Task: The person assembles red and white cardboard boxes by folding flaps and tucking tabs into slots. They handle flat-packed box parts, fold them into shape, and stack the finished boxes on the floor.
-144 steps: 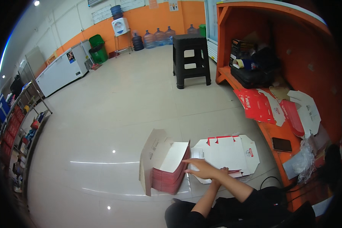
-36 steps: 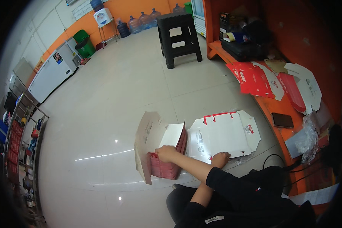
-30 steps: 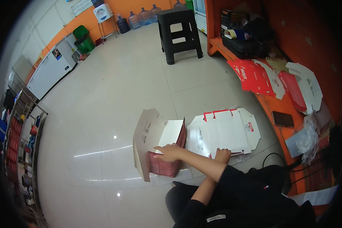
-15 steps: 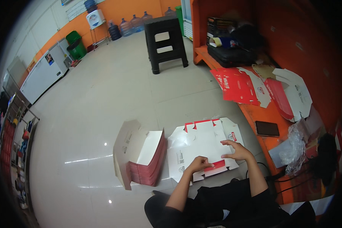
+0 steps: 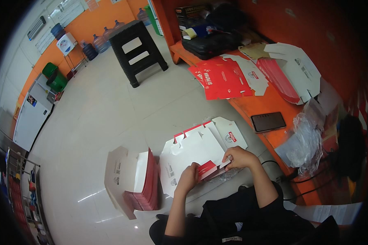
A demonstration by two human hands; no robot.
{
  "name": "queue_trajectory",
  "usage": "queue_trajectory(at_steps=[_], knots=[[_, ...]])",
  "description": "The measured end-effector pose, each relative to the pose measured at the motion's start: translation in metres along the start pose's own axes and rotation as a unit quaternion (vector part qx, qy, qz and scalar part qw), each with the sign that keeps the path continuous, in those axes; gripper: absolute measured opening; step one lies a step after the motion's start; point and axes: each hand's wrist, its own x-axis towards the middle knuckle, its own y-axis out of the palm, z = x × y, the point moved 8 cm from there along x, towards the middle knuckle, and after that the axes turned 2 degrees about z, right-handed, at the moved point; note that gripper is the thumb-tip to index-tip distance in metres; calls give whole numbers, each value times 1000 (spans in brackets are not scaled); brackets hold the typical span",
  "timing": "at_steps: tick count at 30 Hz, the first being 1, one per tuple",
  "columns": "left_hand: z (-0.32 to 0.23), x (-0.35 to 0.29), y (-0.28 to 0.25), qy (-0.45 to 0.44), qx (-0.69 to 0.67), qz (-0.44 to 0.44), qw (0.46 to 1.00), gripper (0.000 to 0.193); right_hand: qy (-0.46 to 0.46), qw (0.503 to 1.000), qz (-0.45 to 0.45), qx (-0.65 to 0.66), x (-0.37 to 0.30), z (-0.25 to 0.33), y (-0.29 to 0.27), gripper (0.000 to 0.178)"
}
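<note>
A flat white cardboard box blank (image 5: 188,149) with red flaps lies in front of me, on top of other blanks. At its near edge my left hand (image 5: 187,179) is closed, the thumb and fingers pinching the cardboard beside a red flap (image 5: 206,168). My right hand (image 5: 240,158) grips the near right corner, its fingers curled around a small white flap. That near edge is tilted up a little. To the left on the floor stands a stack of red-sided cardboard blanks (image 5: 145,195), with a large pale cardboard piece (image 5: 117,175) leaning open against it.
An orange bench (image 5: 253,108) runs along my right, holding red printed blanks (image 5: 225,79), a phone (image 5: 268,122), crumpled clear plastic (image 5: 304,143) and a black case (image 5: 210,45). Black cables hang near my right elbow. A black stool (image 5: 137,51) stands ahead on the tiled floor.
My right hand has gone from spread fingers to gripping the near right corner flap. My left hand now holds the near edge, which has lifted. The view has turned rightward.
</note>
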Motion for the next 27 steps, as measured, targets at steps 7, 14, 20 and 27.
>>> queue_trajectory(at_steps=[7,14,20,27], knots=[[-14,-2,4,12,112,-2,994,34,-2,997,-60,42,0,8,-8,36],[-39,-5,-15,31,133,-51,989,47,-68,985,-159,26,-1,15,-21,29],[16,-2,-2,-42,-160,3,986,23,-111,944,-285,122,-7,50,-41,17],[7,-7,6,-22,-331,66,941,28,-283,884,-365,65,-25,97,-35,10]])
